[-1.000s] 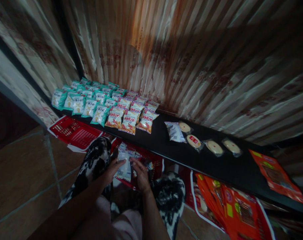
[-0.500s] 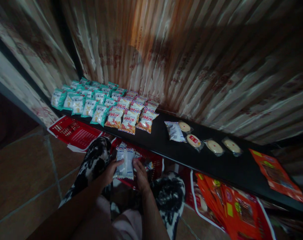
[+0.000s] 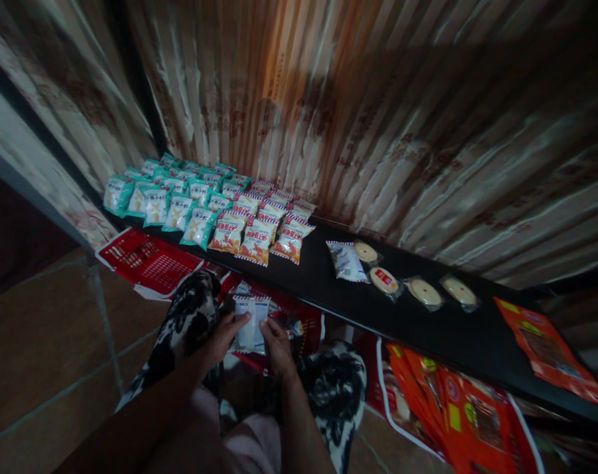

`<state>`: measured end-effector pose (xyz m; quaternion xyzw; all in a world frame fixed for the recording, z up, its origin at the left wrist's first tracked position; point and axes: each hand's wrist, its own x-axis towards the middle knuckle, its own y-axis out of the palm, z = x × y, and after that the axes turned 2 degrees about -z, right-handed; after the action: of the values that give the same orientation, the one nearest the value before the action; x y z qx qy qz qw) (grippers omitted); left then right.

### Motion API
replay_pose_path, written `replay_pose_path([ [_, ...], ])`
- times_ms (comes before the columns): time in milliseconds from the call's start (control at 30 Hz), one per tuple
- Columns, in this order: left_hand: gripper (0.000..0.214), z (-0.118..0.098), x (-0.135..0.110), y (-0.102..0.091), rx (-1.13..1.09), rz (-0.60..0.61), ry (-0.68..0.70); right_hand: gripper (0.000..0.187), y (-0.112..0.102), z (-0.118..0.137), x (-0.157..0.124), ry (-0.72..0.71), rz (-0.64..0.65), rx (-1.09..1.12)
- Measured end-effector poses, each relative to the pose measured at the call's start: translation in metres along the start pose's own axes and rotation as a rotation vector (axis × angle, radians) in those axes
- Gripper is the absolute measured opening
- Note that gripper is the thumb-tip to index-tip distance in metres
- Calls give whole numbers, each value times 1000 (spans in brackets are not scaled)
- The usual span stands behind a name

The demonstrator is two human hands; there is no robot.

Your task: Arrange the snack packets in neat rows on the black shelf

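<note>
Between my knees, my left hand (image 3: 228, 334) and my right hand (image 3: 277, 342) grip a small snack bag (image 3: 250, 327) by its two sides, its pale back face up and striped ends showing. Each thumb presses on the face of the bag; the fingers beneath are hidden. Below the bag is a red basket (image 3: 311, 332) with more packets inside, partly covered by the bag and the shelf. Ahead on the black shelf (image 3: 313, 276) stand rows of orange-and-white snack bags (image 3: 256, 238) beside teal-and-white snack bags (image 3: 156, 205).
Farther right on the shelf lie another snack bag (image 3: 347, 261), several wrapped round cakes (image 3: 424, 293) and an orange packet (image 3: 550, 349). Below are a red basket (image 3: 150, 260) at left and orange packets (image 3: 469, 415) in a basket at right. A pleated curtain (image 3: 377, 118) hangs behind.
The snack bag has shifted slightly right and sits straighter in my hands, with my right fingers farther over its edge. The view has moved a little; the shelf items look unchanged.
</note>
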<state>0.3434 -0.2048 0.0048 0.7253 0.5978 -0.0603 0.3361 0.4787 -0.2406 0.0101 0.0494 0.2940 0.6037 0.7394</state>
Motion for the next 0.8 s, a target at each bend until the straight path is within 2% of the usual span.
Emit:
replay_pose_path([
  [167,52,0,0,1,43,-74,5,31,-6,-2,3,-10,-56,-35],
  [400,54,0,3,2,22,-66,4,36,-10,-7,7,-7,-148,-56],
  [567,54,-3,-2,4,-5,18,-54,41,-14,-10,9,-8,-190,-42],
  [800,56,-13,-14,7,-46,192,-85,43,-13,-7,8,-12,-173,14],
])
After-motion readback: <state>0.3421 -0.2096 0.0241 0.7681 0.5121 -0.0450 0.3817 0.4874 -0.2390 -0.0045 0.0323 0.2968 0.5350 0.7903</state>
